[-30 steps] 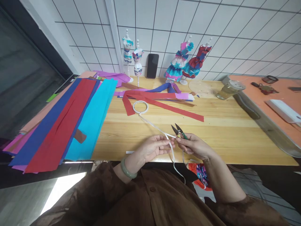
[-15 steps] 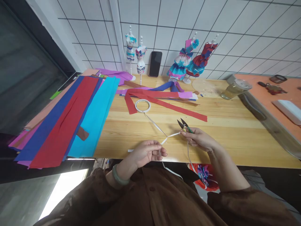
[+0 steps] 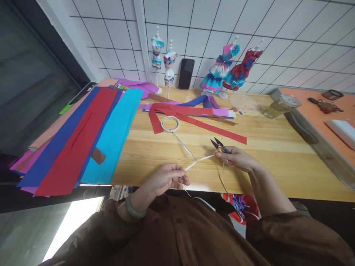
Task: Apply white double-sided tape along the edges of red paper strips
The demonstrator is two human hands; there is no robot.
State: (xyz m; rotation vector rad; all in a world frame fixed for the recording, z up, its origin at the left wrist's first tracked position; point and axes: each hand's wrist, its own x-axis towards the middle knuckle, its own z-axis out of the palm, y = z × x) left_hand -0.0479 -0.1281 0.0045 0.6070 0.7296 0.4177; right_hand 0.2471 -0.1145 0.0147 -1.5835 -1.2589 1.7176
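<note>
Between my hands a narrow white tape strip (image 3: 205, 158) is stretched over the front of the table. My left hand (image 3: 170, 178) pinches one branch of it, and a loose tail hangs from those fingers past the table edge. In my right hand (image 3: 235, 158) are thread snips (image 3: 219, 145) with dark blades pointing away, and its fingertips also pinch the other branch. A second tail drops below that hand. From the meeting point a third length runs back to the tape roll (image 3: 170, 124), which lies flat, partly over a red crepe paper strip (image 3: 210, 127).
At left lies a stack of coloured paper sheets (image 3: 113, 129). Small dressed mannequins (image 3: 169, 68) and a phone (image 3: 186, 74) stand along the tiled wall. To the right are a cup (image 3: 281, 106) and an orange-topped surface (image 3: 313, 105). A red container (image 3: 251, 207) with scraps is below the edge.
My left hand has moved a little left and down, drawing its tape branch longer and straighter. My right hand still holds the snips and its branch. The view has shifted slightly.
</note>
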